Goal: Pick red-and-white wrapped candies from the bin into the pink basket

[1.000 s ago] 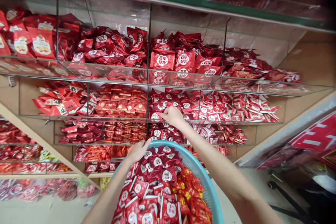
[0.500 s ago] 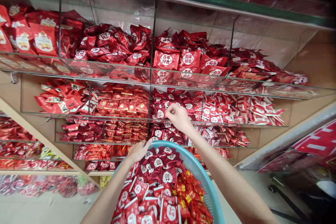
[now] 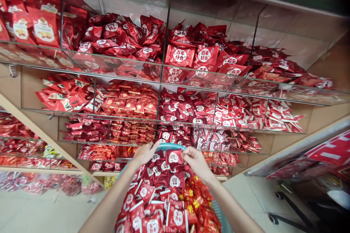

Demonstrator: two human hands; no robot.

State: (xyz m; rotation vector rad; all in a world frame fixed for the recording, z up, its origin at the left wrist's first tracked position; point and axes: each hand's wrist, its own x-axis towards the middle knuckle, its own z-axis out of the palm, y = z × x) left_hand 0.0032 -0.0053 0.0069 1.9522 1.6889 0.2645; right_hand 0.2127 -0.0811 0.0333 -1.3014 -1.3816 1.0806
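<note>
Left hand [image 3: 144, 153] on basket rim [image 3: 171, 146]

Above the top-row packets [image 3: 180, 56] lies open room, split by upright dividers [image 3: 166, 32]; a clear front panel [image 3: 123, 64] bars low entry. The basket [image 3: 171, 146] is open above its middle; the left hand [image 3: 144, 153] and right hand [image 3: 196, 162] crowd its far edge.
</note>
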